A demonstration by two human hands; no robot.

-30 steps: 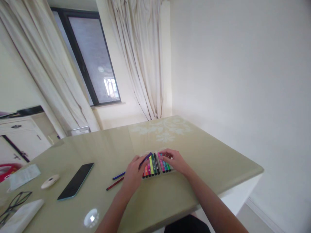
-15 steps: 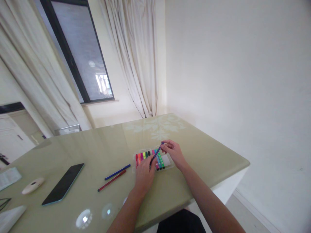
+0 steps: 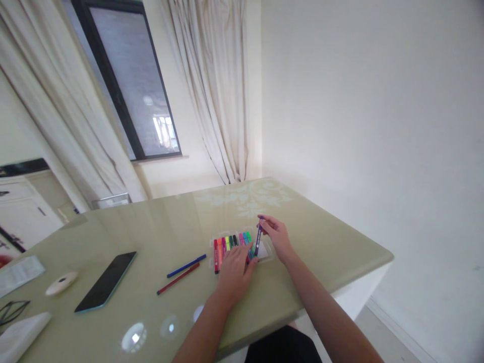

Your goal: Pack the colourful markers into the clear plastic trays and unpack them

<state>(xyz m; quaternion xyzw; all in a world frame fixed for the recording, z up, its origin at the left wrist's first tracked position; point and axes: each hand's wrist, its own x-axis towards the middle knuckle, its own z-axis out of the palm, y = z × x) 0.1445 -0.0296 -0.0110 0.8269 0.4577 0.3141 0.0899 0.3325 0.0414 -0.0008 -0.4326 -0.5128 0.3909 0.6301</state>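
Note:
A purple marker (image 3: 258,241) stands nearly upright, its top end pinched between the thumb and fingers of my right hand (image 3: 277,236). Its lower end is over the right part of a clear plastic case (image 3: 269,256), close to my left thumb. Several coloured markers (image 3: 216,254) lie side by side in the case, from red on the left to green on the right. My left hand (image 3: 235,266) lies across them with its fingers stretched out, covering their lower parts. Left of the case, a blue marker (image 3: 186,265) and a dark red marker (image 3: 177,280) rest on the table.
A black phone (image 3: 106,282), a white oval object (image 3: 61,283), black-framed glasses (image 3: 14,311) and a white object (image 3: 23,337) are on the left of the glossy table (image 3: 317,272). A bare wall (image 3: 363,126) rises beyond its right side.
My right hand has swung the purple marker from a slant to nearly upright and a little rightward. My left hand has slid right and spread over the markers in the case.

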